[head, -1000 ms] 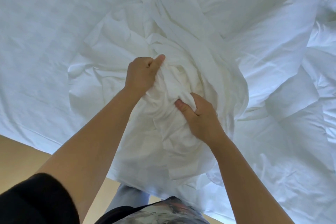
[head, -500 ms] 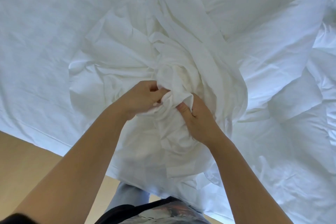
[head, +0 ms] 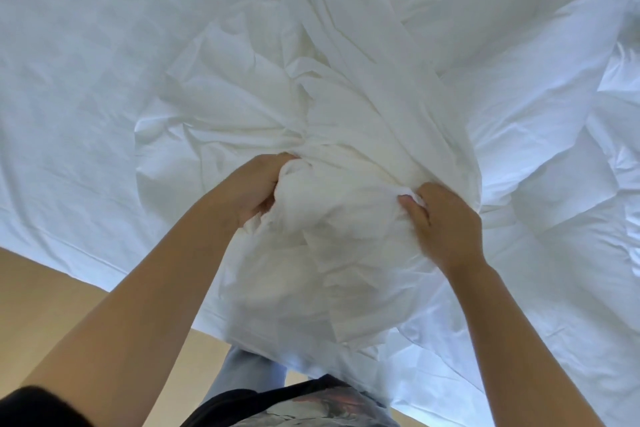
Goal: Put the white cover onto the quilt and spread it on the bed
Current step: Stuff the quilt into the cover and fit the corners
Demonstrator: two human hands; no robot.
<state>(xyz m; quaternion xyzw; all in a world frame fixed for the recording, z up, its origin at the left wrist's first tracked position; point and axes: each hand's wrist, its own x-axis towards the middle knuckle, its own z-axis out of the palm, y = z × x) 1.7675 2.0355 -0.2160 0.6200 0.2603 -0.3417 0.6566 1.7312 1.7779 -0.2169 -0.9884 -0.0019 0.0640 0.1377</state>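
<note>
The white cover (head: 346,107) lies bunched in long folds on the bed, gathered into a thick wad near the front edge. My left hand (head: 256,187) grips the left side of that wad, its fingers buried in the cloth. On the wad's right side my right hand (head: 446,222) clutches a fold, thumb on top. The puffy white quilt (head: 554,184) spreads out to the right, partly under the cover. Where cover and quilt meet under the folds is hidden.
The bed sheet (head: 86,97) stretches flat to the left and far side. The bed's front edge runs diagonally above a tan floor (head: 45,298). My legs and dark shirt (head: 277,402) stand against the bed's edge.
My left hand dropped from higher on the bunch down to its left side. Both hands then moved apart, the right one shifting right, widening the gathered wad between them.
</note>
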